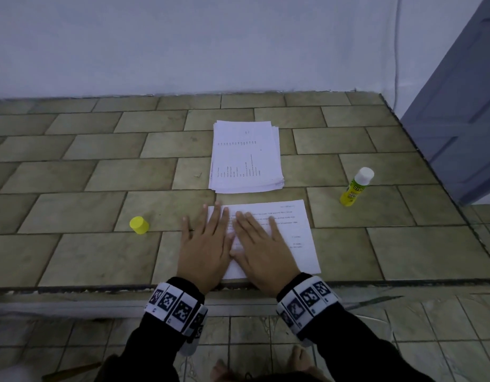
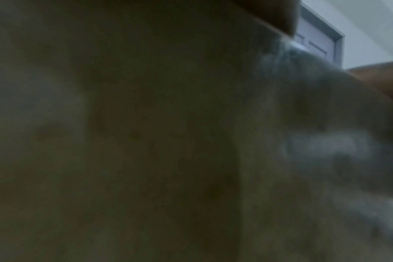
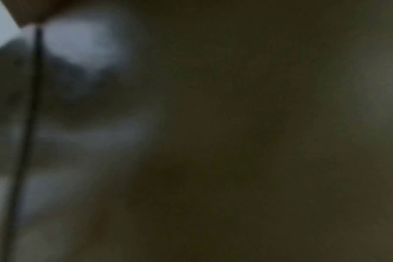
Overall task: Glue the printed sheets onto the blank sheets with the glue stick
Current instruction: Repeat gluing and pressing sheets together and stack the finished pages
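A printed sheet (image 1: 296,232) lies near the front edge of the tiled counter (image 1: 73,172). Both my hands press flat on its left part, fingers straight: my left hand (image 1: 203,244) over the sheet's left edge, my right hand (image 1: 261,246) beside it on the text. A stack of printed sheets (image 1: 246,158) lies just beyond. The yellow glue stick (image 1: 355,187) stands uncapped at the right, white tip up. Its yellow cap (image 1: 139,225) lies at the left. Both wrist views are dark and blurred.
The counter ends at a wall (image 1: 183,45) behind and drops off at its front edge (image 1: 73,289) to a tiled floor. A grey door (image 1: 464,111) stands at the right. Bare feet (image 1: 298,357) show below.
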A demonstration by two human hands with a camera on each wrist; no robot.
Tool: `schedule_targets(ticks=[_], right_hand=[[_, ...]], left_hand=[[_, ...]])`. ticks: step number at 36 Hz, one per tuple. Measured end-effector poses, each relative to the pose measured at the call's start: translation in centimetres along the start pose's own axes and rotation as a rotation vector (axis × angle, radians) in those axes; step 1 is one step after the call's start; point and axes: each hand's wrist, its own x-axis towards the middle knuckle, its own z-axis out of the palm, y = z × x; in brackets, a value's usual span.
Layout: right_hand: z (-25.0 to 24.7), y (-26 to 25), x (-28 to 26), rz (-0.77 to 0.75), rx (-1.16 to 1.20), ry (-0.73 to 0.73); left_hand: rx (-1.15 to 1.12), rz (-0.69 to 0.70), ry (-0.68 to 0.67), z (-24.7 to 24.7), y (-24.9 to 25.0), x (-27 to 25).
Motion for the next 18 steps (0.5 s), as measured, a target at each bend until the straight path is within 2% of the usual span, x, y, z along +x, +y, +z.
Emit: schedule_targets(ticks=[3, 7, 9, 15, 18], right_hand=[[-0.2, 2.3, -0.4, 0.061, -0.036, 0.085], [-1.2, 7.6, -1.2, 0.244, -0.037, 0.134], [-1.4, 9.0, -1.7, 0.259, -0.064, 0.16], [-0.9, 8.2, -1.3, 0.335, -0.064, 0.262], [-0.6, 5.9, -1.0, 0.203, -0.091, 0.314]], left_hand=[[0.007, -0.005, 0.015, 0.1, -0.1, 0.0], [-0.003, -0.01, 0.024, 0.2, -0.3, 0.0], [0.0, -0.01, 0.032, 0.2, -0.3, 0.0], [-0.013, -0.015, 0.041, 0.3, -0.2, 0.1], [-0.01, -0.019, 0.056, 0.4, 0.0, 0.2]])
